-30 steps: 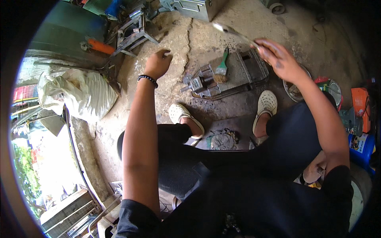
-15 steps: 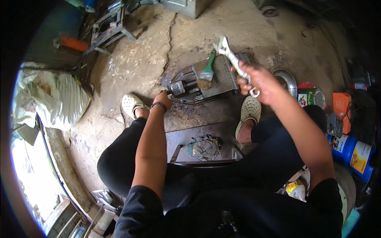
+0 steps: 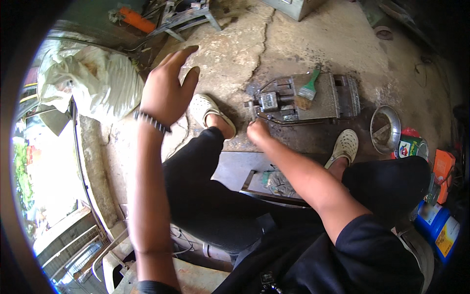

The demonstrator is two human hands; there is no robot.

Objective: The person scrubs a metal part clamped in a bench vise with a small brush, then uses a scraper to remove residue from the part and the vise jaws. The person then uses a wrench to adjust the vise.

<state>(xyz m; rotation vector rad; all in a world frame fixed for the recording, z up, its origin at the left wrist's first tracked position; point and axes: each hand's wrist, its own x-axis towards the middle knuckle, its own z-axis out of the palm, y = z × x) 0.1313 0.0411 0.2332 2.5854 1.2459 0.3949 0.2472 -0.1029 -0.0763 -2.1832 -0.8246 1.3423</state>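
Observation:
My left hand (image 3: 171,88) is raised at the left, its thumb and fingers apart, with a dark bracelet at the wrist; it holds nothing. Low near the front left end of a dark, greasy metal vise-like device (image 3: 318,105), my right hand (image 3: 258,132) is closed. What it grips, if anything, is hidden by the fingers. The device lies on the floor beyond my feet, with a threaded rod end and a block (image 3: 269,101) at its left. A green-handled paintbrush (image 3: 308,89) rests across its flat top, bristles toward me.
A round metal pan (image 3: 385,130) sits right of the device, beside a green can (image 3: 411,147), an orange box (image 3: 443,174) and a blue container (image 3: 437,225). White sacking (image 3: 98,83) stands at left. A metal stand (image 3: 191,19) is at the back. My clogs flank the device.
The view has shifted left. My left hand has left the device's end and risen. My right hand has come down to that end; the adjustable wrench it held is no longer seen in it.

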